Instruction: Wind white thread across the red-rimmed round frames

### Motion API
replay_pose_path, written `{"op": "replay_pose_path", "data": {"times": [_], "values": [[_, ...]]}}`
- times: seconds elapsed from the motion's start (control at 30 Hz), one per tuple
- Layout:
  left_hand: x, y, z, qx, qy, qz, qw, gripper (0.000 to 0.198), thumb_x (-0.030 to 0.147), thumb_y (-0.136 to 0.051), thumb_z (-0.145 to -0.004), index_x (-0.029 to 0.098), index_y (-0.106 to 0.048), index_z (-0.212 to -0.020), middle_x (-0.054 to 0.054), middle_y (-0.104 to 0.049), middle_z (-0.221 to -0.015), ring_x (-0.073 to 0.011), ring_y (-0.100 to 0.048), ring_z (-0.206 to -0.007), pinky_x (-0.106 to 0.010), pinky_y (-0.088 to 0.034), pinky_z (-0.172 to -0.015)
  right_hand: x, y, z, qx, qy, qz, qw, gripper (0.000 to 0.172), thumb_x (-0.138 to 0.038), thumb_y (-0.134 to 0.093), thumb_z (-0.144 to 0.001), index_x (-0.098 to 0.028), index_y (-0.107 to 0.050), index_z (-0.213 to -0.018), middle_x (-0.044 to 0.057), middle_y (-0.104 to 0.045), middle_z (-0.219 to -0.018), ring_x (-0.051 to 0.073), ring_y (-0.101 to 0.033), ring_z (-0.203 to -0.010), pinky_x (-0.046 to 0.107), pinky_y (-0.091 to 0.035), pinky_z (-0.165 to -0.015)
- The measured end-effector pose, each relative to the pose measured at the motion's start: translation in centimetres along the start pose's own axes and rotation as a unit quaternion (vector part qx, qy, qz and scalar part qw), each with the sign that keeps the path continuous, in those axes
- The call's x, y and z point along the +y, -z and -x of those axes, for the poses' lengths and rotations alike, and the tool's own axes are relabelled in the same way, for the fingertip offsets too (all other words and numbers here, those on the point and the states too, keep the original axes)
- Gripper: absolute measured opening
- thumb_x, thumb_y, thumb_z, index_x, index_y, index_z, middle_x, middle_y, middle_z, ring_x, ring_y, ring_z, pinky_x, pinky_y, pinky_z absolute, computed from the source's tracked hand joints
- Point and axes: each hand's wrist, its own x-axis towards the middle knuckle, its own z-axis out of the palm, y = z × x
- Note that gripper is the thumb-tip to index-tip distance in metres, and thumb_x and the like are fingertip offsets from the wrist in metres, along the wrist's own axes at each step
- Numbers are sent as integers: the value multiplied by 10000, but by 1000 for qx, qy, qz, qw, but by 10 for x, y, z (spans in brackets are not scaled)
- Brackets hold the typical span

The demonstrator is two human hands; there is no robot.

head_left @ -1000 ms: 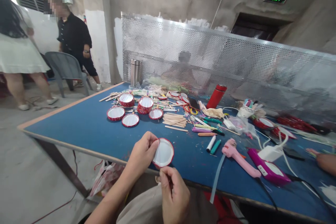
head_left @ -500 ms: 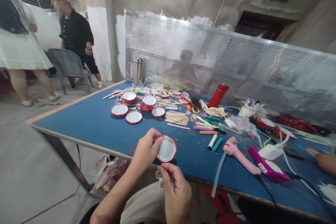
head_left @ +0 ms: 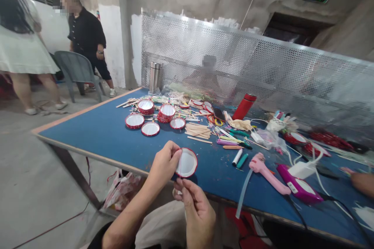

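Observation:
My left hand (head_left: 163, 165) is closed on the left rim of a small round red-rimmed cup (head_left: 187, 162) with a white inside, held over the near edge of the blue table (head_left: 102, 136). My right hand (head_left: 198, 212) is just below it, thumb and forefinger pinched near the cup's lower rim; what they pinch is too small to make out. More red-rimmed cups (head_left: 150, 128) lie further back on the table.
Wooden sticks (head_left: 198, 130), glue sticks (head_left: 234, 157), a pink glue gun (head_left: 267, 174), a purple glue gun (head_left: 298, 186) and a red flask (head_left: 244, 106) clutter the table. A perforated metal screen (head_left: 263, 70) stands behind. Two people stand by a grey chair (head_left: 76, 70) at left. Another person's hand (head_left: 362, 183) rests at right.
The cup has tilted slightly and my right hand's pinch has come up close under its lower rim. The view has drifted a little to the left.

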Motion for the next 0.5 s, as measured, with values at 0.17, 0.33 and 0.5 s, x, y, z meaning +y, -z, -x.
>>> {"op": "replay_pose_path", "data": {"times": [0.17,0.33,0.5], "values": [[2,1,0,0,-1,-8,1000,131,293,-442,-815,208,-485,-726,47,-500,-610,-138,-476,-575,-233,-341,-555,3,-1,1,8,-47,-101,994,374,-411,-734,-704,-130,-681,-945,128,-717,-979,267,-698,-851,320,-595,-636],[2,0,2,4,0,-1,1000,126,292,-431,-825,209,-477,-743,46,-502,-615,-142,-483,-589,-236,-348,-568,9,4,7,29,-103,-134,985,427,-427,-778,-646,-118,-657,-915,140,-722,-952,269,-708,-789,323,-595,-601],[1,0,3,14,-3,6,1000,121,284,-439,-828,208,-478,-743,43,-511,-629,-142,-489,-605,-236,-354,-575,8,14,7,8,-121,-95,988,441,-443,-768,-644,-102,-617,-880,139,-726,-856,213,-694,-593,257,-547,-439]]}}
